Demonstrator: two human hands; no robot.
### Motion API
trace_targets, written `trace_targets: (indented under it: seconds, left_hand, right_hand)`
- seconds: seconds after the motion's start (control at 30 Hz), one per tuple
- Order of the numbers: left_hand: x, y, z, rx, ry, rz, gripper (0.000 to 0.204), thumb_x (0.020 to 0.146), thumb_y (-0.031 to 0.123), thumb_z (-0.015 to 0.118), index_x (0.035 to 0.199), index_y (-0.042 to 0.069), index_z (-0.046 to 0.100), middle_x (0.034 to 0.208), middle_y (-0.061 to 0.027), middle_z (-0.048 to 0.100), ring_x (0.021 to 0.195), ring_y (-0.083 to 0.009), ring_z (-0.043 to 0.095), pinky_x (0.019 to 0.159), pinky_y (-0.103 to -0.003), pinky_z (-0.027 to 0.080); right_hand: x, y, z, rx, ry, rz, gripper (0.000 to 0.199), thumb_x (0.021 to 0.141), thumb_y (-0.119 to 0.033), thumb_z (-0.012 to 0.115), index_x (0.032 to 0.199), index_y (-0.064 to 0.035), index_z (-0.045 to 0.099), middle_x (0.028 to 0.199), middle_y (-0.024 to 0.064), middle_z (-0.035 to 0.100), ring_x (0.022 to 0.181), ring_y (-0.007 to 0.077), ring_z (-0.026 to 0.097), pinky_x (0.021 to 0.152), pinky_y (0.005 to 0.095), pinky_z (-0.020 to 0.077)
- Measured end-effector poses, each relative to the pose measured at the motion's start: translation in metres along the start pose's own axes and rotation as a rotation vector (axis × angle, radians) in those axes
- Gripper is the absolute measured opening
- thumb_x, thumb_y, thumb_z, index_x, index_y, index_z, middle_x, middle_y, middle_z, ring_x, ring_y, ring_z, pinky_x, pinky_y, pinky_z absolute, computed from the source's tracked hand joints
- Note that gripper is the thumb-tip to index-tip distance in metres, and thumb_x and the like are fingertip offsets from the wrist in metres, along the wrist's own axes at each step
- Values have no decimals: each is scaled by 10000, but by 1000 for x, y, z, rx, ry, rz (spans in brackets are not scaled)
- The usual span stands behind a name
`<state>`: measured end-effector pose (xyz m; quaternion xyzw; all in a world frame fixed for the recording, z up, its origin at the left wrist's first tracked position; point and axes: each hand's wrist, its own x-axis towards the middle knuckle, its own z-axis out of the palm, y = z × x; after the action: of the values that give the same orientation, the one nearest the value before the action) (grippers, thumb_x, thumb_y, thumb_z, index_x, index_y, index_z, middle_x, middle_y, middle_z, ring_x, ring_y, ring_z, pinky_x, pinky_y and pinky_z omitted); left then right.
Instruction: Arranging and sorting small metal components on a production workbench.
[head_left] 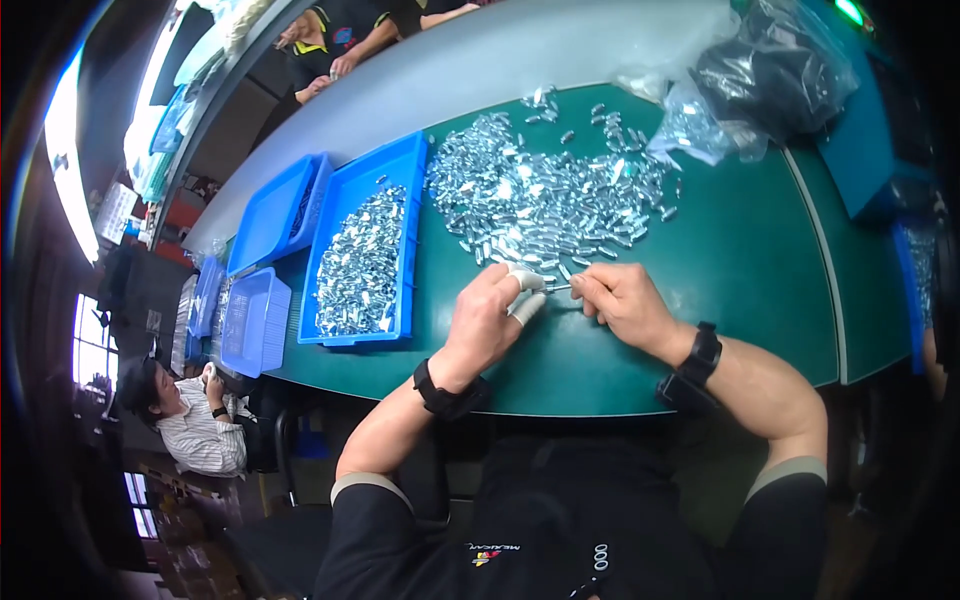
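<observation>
My left hand point(490, 318), with pale finger covers on some fingertips, pinches a small shiny metal part point(546, 284) above the green table mat. Facing it, my right hand point(628, 306) is closed on a thin metal rod point(562, 288) that reaches toward the left fingertips. Whether the rod goes into the part or only touches it is too small to make out. Just beyond both hands spreads a wide heap of small silvery metal pieces point(540, 200). To the left, a shallow blue tray point(408, 262) holds many similar pieces.
Blue bins point(268, 228) and a lilac plastic basket point(262, 325) stand at the left edge. Clear and black plastic bags point(770, 75) lie at the far right, beside a teal box point(868, 140). A person point(205, 425) sits at left; another person point(340, 45) works across the table.
</observation>
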<state>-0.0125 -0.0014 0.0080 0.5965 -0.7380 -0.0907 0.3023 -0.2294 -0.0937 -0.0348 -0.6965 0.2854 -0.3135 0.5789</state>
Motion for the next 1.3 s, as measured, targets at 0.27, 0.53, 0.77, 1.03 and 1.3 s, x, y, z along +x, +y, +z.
trace_targets:
  seconds: [0.27,0.53,0.77,1.03,1.3]
  left_hand:
    - [-2,2,2,-48,18,57,177,853,30,824,995,53,721,954,-100,717,876,-287,704,758,-374,559]
    - [-18,-84,-97,542,334,-27,262,844,37,826,1091,61,743,1018,-121,750,946,-307,719,830,-380,565]
    - [1,-51,-22,198,110,12,282,854,111,825,1118,82,727,1020,-116,718,964,-340,688,825,-428,554]
    - [-6,-37,-10,240,-81,-42,301,862,111,823,1151,93,739,898,-107,656,842,-319,659,743,-427,531]
    - [-5,-46,-14,286,-131,10,225,872,63,807,1088,71,740,884,-102,656,793,-304,660,707,-404,526]
  right_hand:
    - [-4,-1,3,-54,-93,-39,451,1095,-334,598,799,-15,713,612,36,650,534,109,583,518,308,458]
    - [15,6,-11,55,83,44,432,1100,-358,603,846,-29,719,650,-1,644,546,51,553,504,230,428]
    - [11,6,-9,40,69,47,435,1098,-368,608,850,-29,720,647,-7,634,552,45,551,509,222,428]
    - [11,9,-9,-6,55,14,419,1098,-350,609,875,-17,734,656,12,650,554,59,558,513,242,429]
    - [6,6,-5,-79,-38,-85,336,1081,-261,633,902,4,737,688,46,676,586,104,589,547,291,456]
